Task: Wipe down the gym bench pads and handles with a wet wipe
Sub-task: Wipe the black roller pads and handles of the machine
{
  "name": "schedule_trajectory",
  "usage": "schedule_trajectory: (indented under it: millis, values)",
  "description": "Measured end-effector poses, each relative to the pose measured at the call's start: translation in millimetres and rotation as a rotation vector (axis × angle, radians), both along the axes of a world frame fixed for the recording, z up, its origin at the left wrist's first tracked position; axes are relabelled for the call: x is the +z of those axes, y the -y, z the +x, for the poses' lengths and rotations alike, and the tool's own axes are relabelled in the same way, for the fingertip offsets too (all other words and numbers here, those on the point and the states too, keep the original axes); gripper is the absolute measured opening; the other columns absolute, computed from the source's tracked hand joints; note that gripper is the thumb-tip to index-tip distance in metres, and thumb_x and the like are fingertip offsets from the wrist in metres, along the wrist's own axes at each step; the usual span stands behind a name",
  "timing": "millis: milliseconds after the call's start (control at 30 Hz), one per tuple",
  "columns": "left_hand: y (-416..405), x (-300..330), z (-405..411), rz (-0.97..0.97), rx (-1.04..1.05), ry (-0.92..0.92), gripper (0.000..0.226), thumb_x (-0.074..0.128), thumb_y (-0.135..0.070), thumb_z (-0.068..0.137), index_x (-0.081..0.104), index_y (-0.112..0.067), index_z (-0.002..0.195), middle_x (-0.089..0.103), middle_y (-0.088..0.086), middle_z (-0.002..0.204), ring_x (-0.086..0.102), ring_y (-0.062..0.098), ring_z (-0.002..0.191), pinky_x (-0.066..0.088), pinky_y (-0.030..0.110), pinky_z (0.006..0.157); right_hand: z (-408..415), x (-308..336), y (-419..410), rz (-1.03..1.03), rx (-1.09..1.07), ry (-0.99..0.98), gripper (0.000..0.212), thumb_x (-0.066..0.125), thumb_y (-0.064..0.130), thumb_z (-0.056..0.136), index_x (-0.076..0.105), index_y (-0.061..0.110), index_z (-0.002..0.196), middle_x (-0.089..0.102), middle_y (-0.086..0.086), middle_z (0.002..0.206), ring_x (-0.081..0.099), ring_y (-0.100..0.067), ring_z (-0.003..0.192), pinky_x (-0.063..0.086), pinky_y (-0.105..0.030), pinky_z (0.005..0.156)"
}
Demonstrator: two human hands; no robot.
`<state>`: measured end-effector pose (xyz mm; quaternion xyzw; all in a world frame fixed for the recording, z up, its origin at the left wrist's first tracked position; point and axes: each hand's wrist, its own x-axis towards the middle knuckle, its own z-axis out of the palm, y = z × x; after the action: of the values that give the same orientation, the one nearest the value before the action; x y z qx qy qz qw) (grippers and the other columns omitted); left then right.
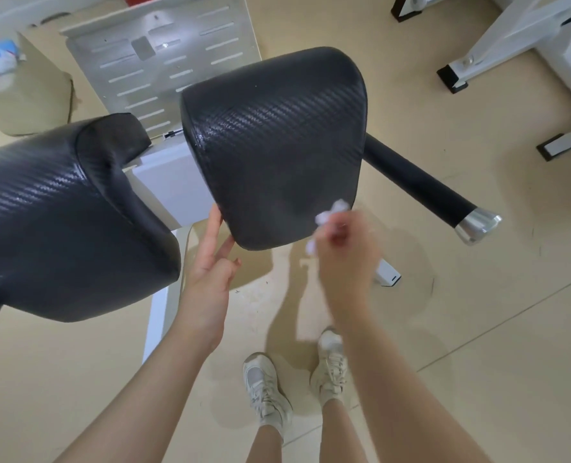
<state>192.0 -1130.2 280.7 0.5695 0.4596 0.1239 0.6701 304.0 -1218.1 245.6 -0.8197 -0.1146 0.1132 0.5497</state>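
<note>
Head view: right hand point(341, 252), grip pinched on a crumpled wet wipe point(327, 215), works the black pad point(274, 142) at its near edge; left hand point(210, 262), fingers apart, steadies that edge.

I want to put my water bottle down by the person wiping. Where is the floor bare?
Bare floor lies right of the shoes, below the black handle. More lies at lower left, under the left pad. It is crowded between the two pads, where the white frame stands, and near the right pad where both hands work.
</note>
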Motion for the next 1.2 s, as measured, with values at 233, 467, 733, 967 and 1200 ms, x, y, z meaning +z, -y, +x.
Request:
schedule_trajectory:
  millis: [233,467,733,967,1200]
  values:
    - [10,3,10,0.009,0.054,-0.032,0.084,0.032,0.010,0.085,0.027,-0.056,0.136,0.038,-0.049,0.125,0.039,-0.008,0.126,0.034,0.028,0.101,31,22,-20,-0.021,-0.001,-0.185,0.022,0.045,-0.005,0.079,0.046,0.016,0.071,0.058,0.002,0.069,0.051,-0.002,0.050,0.036,-0.006,0.052]
    - [10,59,10,0.168,0.117,-0.279,0.045,0.035,-0.002,0.094,0.050,-0.025,0.129,0.045,-0.018,0.122,0.041,0.001,0.115,0.027,0.017,0.093,-18,58,12,-0.027,0.476,-0.473,0.018,0.058,0.008,0.085,0.054,0.020,0.071,0.057,0.012,0.066,0.050,-0.002,0.062,0.037,-0.015,0.061]
    - [37,139,14,-0.051,0.019,-0.069,0.020,0.060,-0.015,0.087,0.064,-0.022,0.105,0.067,0.000,0.095,0.065,0.016,0.087,0.053,0.018,0.072,26,146,24,0.139,0.618,-0.695,0.026,0.058,-0.006,0.085,0.054,0.018,0.094,0.064,-0.008,0.087,0.062,-0.011,0.074,0.051,-0.017,0.064]
    - [44,177,25,0.014,0.003,-0.034,0.009,0.064,-0.008,0.084,0.063,-0.016,0.088,0.064,-0.001,0.077,0.058,0.014,0.072,0.049,0.031,0.070,55,198,19,0.142,0.780,-1.028,0.024,0.050,-0.003,0.090,0.059,-0.003,0.113,0.066,-0.022,0.106,0.065,-0.030,0.094,0.057,-0.032,0.080]
    - [33,187,-2,-0.064,0.006,0.007,0.015,0.058,-0.011,0.088,0.067,-0.019,0.096,0.067,0.003,0.084,0.061,0.010,0.072,0.049,0.018,0.064,69,217,4,-0.108,0.993,-1.056,0.020,0.053,-0.004,0.086,0.067,0.001,0.099,0.064,-0.020,0.101,0.057,-0.028,0.093,0.045,-0.035,0.092]
